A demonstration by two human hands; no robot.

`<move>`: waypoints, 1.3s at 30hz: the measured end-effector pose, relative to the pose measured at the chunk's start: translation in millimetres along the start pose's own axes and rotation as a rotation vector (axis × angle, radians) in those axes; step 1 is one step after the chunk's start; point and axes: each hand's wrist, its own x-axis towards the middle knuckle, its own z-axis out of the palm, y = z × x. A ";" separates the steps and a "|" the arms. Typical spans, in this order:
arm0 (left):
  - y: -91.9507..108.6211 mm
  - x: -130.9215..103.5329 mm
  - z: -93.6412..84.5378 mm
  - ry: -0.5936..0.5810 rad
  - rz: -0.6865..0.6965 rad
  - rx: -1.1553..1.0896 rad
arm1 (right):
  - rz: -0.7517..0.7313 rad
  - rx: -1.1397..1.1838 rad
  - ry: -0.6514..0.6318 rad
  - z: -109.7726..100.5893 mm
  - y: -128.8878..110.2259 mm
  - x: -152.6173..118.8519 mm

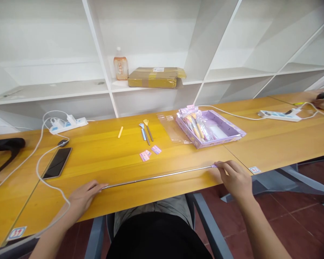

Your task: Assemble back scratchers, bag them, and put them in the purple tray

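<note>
A long, thin, silver metal rod (162, 176) stretches between the person's two hands, running slantwise over the near part of the yellow-brown wooden desk (97, 158). I can't tell whether its middle touches the wood or hangs just above it. The left hand (82, 197) has its grip closed on one end with the fingertips; the right hand (236, 179) pinches the other, beside a small pale-purple end piece (214, 166).

A step in its thickness makes me think it is telescopic. I'd judge it light and fairly stiff along its length, yet easy to bend if pressed sideways at full stretch, and the smooth metal probably slips under dry fingers. The best hold, to my eye, is at the two ends, pulling or pushing straight in line; the thin middle seems the weakest place to take it.

Beyond it lie small printed pink-and-purple cards (144, 156), then two short claw-headed sticks, a blue one (143, 132) and a yellow one (148, 130), side by side. A short flat yellow strip (120, 132) lies to their left. To their right, a shallow purple cardboard box (216, 140) holds clear-wrapped packets (196, 126) at its left side.
</note>
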 end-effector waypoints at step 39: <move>44.8 0.2 25.0 0.066 0.089 0.026 | -0.149 0.209 -0.224 15.4 -50.9 14.0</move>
